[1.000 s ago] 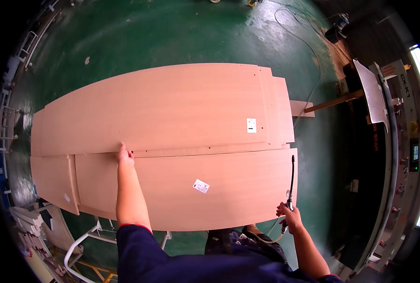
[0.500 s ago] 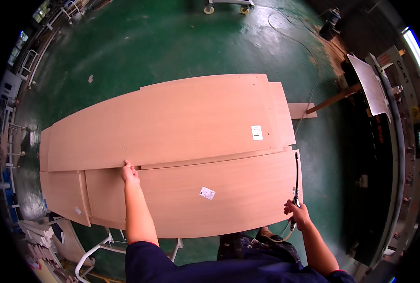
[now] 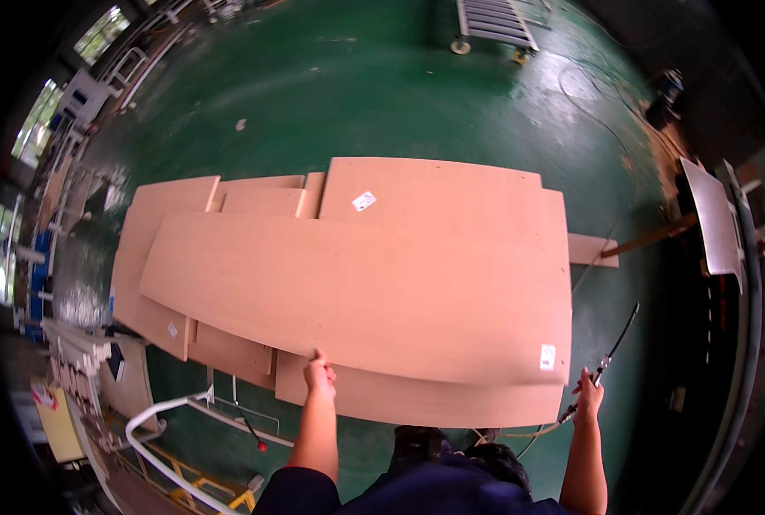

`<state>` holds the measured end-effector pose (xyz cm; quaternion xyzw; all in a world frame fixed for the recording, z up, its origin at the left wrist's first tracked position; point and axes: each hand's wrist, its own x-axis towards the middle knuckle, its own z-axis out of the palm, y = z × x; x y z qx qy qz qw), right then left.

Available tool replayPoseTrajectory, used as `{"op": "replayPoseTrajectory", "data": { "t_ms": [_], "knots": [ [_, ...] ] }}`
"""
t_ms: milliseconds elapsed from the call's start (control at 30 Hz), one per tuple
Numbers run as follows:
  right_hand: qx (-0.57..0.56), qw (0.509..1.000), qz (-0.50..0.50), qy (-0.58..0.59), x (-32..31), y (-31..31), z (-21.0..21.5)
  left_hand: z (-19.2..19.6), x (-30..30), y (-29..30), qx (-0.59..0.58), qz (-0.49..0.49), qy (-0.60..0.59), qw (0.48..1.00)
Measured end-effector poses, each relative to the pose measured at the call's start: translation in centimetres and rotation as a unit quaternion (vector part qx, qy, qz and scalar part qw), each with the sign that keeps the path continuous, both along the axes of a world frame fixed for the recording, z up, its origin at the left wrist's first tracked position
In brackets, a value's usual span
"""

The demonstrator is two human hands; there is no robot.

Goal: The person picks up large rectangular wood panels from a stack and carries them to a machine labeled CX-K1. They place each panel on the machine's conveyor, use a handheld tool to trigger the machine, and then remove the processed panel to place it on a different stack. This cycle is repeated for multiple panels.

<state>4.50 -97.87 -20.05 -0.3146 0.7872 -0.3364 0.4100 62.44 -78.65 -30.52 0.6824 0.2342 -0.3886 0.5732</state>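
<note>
My left hand (image 3: 319,376) is closed on the near edge of a long wood-look panel (image 3: 382,283), thumb on top and fingers underneath. This panel lies slantwise across a stack of similar panels and bears a white label (image 3: 548,357) at its right end. Off the right end of the stack, my right hand (image 3: 586,397) grips an air blow gun (image 3: 604,367) with a long thin black nozzle pointing up and away. A hose trails from the gun toward my body. Beyond the top panel shows another labelled panel (image 3: 434,189); a lower panel (image 3: 417,399) sticks out on the near side.
A white tubular cart frame (image 3: 168,412) stands below the stack at left, near leaning boards (image 3: 78,360). A roller cart (image 3: 495,24) stands far off on the green floor (image 3: 314,112). At right are a dark machine (image 3: 700,360) and a wooden bar (image 3: 648,236).
The top panel has slid toward me and turned, uncovering panels beyond it. My right hand has moved off the stack's right end with the blow gun. The whole view has shifted.
</note>
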Motion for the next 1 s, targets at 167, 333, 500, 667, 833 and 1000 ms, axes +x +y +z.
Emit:
{"op": "replayPoseTrajectory", "data": {
  "t_ms": [167,333,500,667,833,1000],
  "knots": [
    [0.058,0.995,0.075,0.025,-4.0,0.0,-3.6,0.4,-8.0,6.2,-0.006,0.0,0.037,0.999],
    [0.072,0.992,0.046,0.088,-11.5,1.1,-9.8,2.1,-15.1,9.4,0.014,-0.006,0.059,0.998],
    [0.078,0.997,0.005,-0.021,-12.6,2.6,-9.4,1.2,-20.7,12.4,0.011,-0.048,0.088,0.995],
    [0.088,0.988,-0.007,-0.129,-9.8,3.8,-5.5,0.6,-24.6,14.2,-0.003,-0.097,0.09,0.991],
    [0.083,0.979,0.003,-0.187,-11.1,4.4,-4.3,0.7,-25.5,16.7,0.005,-0.131,0.102,0.986],
    [0.089,0.97,0.007,-0.225,-13.6,5.2,-3.7,-2.3,-26.4,20.9,-0.025,-0.106,0.094,0.99]
  ]
}}
